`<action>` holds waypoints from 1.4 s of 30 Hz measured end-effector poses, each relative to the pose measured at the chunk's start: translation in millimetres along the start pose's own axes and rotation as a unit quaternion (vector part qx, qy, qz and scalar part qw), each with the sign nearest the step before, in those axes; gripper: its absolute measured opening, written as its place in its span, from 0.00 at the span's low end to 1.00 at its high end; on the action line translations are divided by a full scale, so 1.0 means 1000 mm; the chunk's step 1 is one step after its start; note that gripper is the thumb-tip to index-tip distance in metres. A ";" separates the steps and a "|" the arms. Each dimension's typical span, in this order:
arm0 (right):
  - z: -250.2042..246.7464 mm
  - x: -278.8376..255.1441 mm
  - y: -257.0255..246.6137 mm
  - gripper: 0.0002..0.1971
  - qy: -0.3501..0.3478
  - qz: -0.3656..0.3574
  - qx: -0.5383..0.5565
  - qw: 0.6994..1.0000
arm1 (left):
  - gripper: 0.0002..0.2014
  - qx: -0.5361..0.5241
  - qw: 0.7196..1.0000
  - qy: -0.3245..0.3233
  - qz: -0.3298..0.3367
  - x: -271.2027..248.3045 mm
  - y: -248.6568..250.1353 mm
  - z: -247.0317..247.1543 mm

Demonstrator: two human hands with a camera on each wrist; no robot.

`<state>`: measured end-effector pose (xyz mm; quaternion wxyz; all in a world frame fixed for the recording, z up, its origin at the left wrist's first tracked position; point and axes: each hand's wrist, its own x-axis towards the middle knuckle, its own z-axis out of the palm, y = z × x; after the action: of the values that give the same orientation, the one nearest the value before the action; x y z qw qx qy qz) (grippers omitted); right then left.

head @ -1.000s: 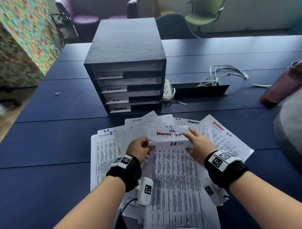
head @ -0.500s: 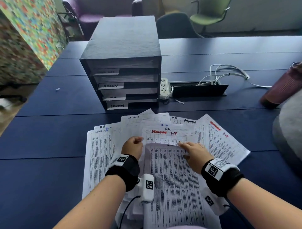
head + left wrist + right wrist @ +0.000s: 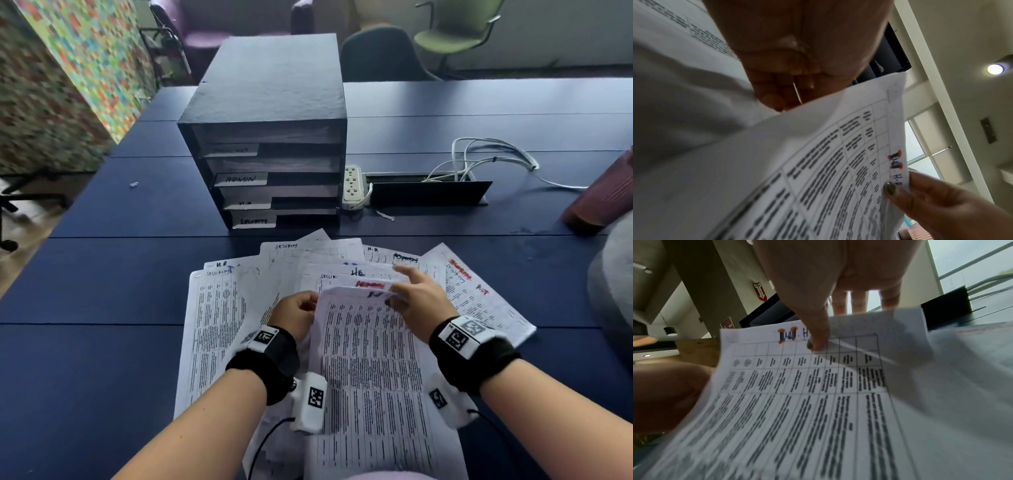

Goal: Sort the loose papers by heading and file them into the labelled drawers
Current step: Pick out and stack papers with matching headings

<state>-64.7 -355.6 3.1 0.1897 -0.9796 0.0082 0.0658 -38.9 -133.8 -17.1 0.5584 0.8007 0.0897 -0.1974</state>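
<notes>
Loose printed papers lie fanned on the blue table, with handwritten headings such as SECURITY, H.R and ADMIN. The top sheet carries a scribbled-out word and "H.R"; its far edge is raised and curls toward me. My left hand grips its left edge with curled fingers. My right hand pinches the top edge, thumb on the front and fingers behind. The black drawer unit stands behind the pile, with slots labelled ADMIN, H.R and SECURITY; the top label is unreadable.
A white power strip and a black cable tray with white cables sit right of the drawers. A maroon bottle and a grey rounded object are at the right edge. Chairs stand beyond the table.
The top sheet's far edge has come up off the pile. My right hand went from resting on the sheet to pinching its top edge; my left hand stayed at the left edge.
</notes>
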 end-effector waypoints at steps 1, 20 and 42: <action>-0.001 0.003 0.000 0.09 -0.015 -0.002 0.000 1.000 | 0.08 0.009 1.000 -0.025 0.001 -0.001 0.000 0.000; 0.025 -0.009 0.006 0.11 -0.032 0.013 0.025 0.999 | 0.15 0.035 0.993 0.116 -0.015 0.021 -0.013 -0.003; 0.015 0.002 0.005 0.11 -0.054 0.007 -0.001 0.999 | 0.13 0.102 0.994 0.041 0.009 -0.001 -0.007 0.000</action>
<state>-65.2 -354.6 -13.0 0.1882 -0.9748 0.0051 0.1201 -42.1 -130.9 -22.9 0.4713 0.8618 0.0849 -0.1673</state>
